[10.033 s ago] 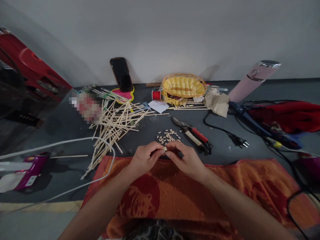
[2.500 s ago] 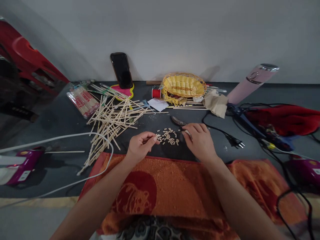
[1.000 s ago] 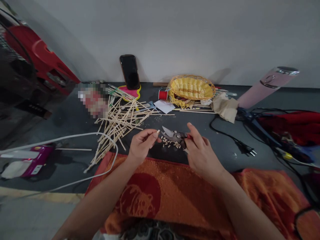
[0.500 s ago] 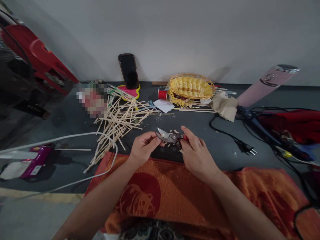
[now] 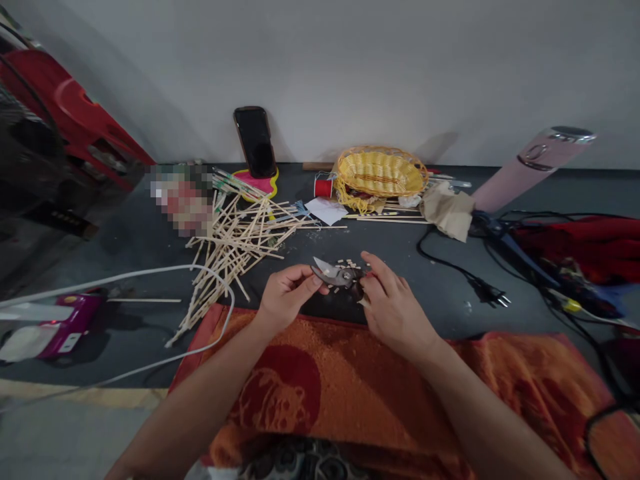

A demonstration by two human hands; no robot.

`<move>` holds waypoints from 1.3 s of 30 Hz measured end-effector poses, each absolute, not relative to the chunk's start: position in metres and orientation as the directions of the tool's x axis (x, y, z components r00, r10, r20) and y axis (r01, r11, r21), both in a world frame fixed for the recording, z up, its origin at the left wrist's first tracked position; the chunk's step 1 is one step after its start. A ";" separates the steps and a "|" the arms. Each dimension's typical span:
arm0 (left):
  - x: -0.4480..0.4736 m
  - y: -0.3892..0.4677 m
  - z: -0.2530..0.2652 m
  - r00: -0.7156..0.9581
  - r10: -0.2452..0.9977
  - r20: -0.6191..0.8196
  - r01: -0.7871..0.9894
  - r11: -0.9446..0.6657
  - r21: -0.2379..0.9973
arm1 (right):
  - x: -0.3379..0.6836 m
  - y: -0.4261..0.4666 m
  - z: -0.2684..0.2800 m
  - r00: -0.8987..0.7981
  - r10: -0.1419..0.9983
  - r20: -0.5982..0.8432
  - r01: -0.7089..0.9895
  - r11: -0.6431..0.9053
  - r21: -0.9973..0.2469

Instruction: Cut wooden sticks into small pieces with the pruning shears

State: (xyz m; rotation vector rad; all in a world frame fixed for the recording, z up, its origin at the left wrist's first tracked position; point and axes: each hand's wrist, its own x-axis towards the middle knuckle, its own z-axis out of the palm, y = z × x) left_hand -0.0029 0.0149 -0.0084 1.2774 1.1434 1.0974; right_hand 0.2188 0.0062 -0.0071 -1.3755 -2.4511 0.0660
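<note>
My right hand (image 5: 397, 307) is closed around the handles of a pair of pruning shears (image 5: 337, 274), its index finger raised along the top. The blades point left and stand apart. My left hand (image 5: 290, 293) is closed, thumb and fingers pinched at the tip of the shears' lower jaw; whatever lies between them is too small or hidden to make out. Short cut bits of stick (image 5: 344, 263) lie on the dark surface behind and under the shears. Left of my hands spreads a loose heap of thin wooden sticks (image 5: 245, 233).
An orange towel (image 5: 370, 380) lies in front of me. Along the wall stand a phone (image 5: 255, 141), a red thread spool (image 5: 323, 189), a yellow basket (image 5: 383, 175) and a pink flask (image 5: 533, 170). A black plug (image 5: 490, 293) lies right; a white cable (image 5: 150, 272) loops left near a purple power strip (image 5: 75, 323).
Both hands and the shears stay almost where they were. The whole view has shifted very slightly.
</note>
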 end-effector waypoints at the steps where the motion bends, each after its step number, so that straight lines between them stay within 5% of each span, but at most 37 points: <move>1: -0.003 0.015 -0.008 0.123 0.992 -0.007 0.025 0.004 1.000 | 0.219 0.006 -0.007 -0.462 0.846 0.267 0.824 0.521 -0.225; 8: -0.003 0.015 -0.008 0.171 0.985 0.010 0.009 -0.011 1.000 | 0.216 0.005 -0.005 -0.445 0.885 0.140 0.865 0.465 -0.191; 24: -0.004 0.015 -0.010 0.235 0.972 -0.004 -0.088 0.025 0.996 | 0.218 0.007 -0.008 -0.451 0.883 0.128 0.862 0.468 -0.195; 33: -0.011 0.020 -0.010 0.437 0.889 -0.137 -0.259 0.270 0.927 | 0.221 0.013 -0.012 -0.508 0.852 0.127 0.824 0.523 -0.218; 39: -0.011 0.020 -0.010 0.422 0.884 -0.201 -0.251 0.327 0.911 | 0.222 0.012 -0.013 -0.505 0.856 0.107 0.831 0.516 -0.209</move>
